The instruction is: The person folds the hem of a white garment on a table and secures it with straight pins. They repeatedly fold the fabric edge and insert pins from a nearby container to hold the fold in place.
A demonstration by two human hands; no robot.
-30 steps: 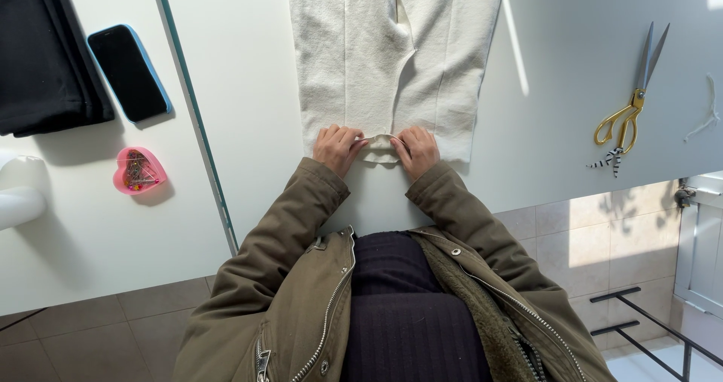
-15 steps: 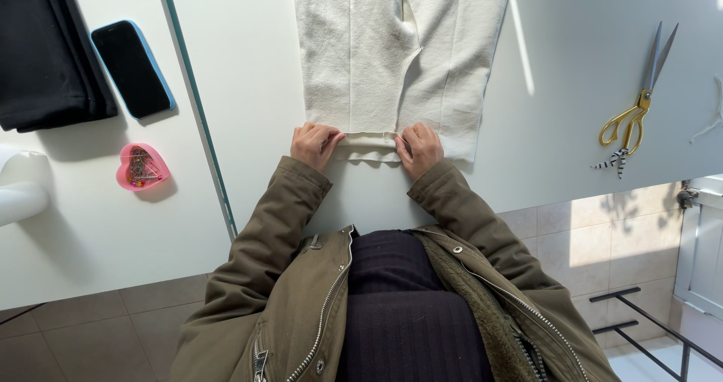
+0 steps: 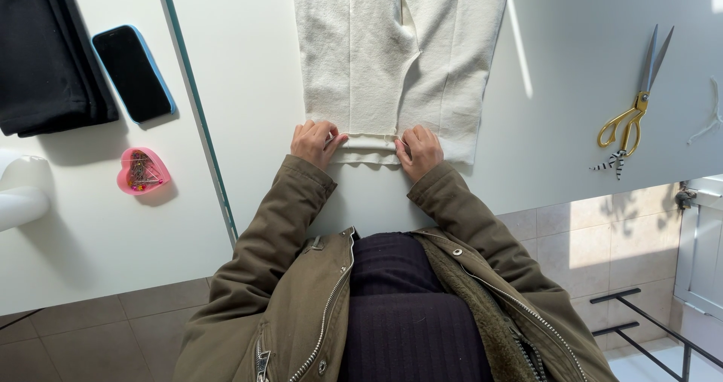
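Observation:
A cream knitted garment (image 3: 392,58) lies flat on the white table (image 3: 248,88), its two leg-like panels running away from me. My left hand (image 3: 316,142) pinches the left end of the nearer panel's bottom hem. My right hand (image 3: 419,150) grips the same hem at its right end. Between the two hands the hem edge (image 3: 369,147) is folded up into a narrow strip. Both wrists come out of olive jacket sleeves.
Gold-handled scissors (image 3: 635,111) lie on the table at the right. A dark phone in a blue case (image 3: 134,73), a pink heart-shaped pin box (image 3: 141,171) and folded black fabric (image 3: 45,58) sit at the left. A white object (image 3: 19,197) is at the left edge.
Both hands have spread apart along the hem, left hand going left and right hand right. The folded strip between them has grown wider.

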